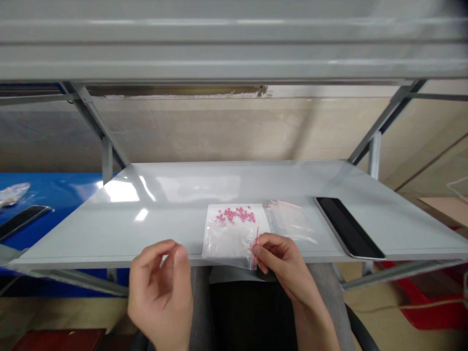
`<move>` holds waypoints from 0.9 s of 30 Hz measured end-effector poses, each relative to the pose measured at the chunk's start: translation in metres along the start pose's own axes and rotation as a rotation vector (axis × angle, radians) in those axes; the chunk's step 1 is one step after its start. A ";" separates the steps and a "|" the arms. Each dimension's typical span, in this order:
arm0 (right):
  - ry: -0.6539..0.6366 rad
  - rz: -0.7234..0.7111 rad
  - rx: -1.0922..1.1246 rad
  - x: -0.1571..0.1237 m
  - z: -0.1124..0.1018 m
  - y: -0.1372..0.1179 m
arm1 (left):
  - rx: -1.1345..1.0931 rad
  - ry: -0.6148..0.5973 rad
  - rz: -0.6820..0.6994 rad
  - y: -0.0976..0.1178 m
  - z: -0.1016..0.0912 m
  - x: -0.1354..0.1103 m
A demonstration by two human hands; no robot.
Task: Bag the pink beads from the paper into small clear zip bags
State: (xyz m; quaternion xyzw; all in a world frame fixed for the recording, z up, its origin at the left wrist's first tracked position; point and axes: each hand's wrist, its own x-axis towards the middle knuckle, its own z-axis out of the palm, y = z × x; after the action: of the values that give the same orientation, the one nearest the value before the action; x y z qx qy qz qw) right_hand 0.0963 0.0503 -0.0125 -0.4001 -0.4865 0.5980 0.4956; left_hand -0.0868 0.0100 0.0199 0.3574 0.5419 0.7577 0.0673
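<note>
My right hand (283, 258) pinches the red-striped zip edge of a clear plastic zip bag (228, 242) at the front edge of the shelf. The bag overlaps the lower part of a white sheet (212, 212). Many small pink beads (240, 214) lie scattered on that sheet, just behind the bag. Whether any are inside the bag, I cannot tell. My left hand (161, 292) is raised in front of the shelf edge, left of the bag, thumb and forefinger closed together. Anything between those fingertips is too small or hidden to make out.
Right of the sheet lies a stack of clear zip bags (290, 220). A dark-screened phone or tablet (349, 227) rests farther right on the white shelf (175, 219). At left, a blue surface (73, 187) holds another dark device (24, 219). An upper shelf (234, 61) hangs overhead.
</note>
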 end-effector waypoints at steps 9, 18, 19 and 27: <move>-0.074 0.038 0.016 -0.002 0.018 -0.004 | 0.037 -0.852 -0.062 0.008 0.006 -0.016; -0.203 0.021 -0.041 -0.012 0.016 -0.002 | 0.013 -1.094 -0.285 -0.006 0.007 -0.017; -0.232 0.033 -0.009 -0.013 0.016 -0.002 | -0.004 -1.113 -0.295 -0.006 0.006 -0.016; -0.273 0.013 0.030 -0.013 0.013 -0.011 | -0.022 -1.183 -0.271 -0.001 0.003 -0.008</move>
State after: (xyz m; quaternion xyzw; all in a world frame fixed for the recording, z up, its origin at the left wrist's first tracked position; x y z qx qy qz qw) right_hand 0.0889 0.0356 0.0009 -0.3109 -0.5377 0.6574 0.4267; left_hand -0.0793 0.0092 0.0161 0.6449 0.4456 0.4206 0.4568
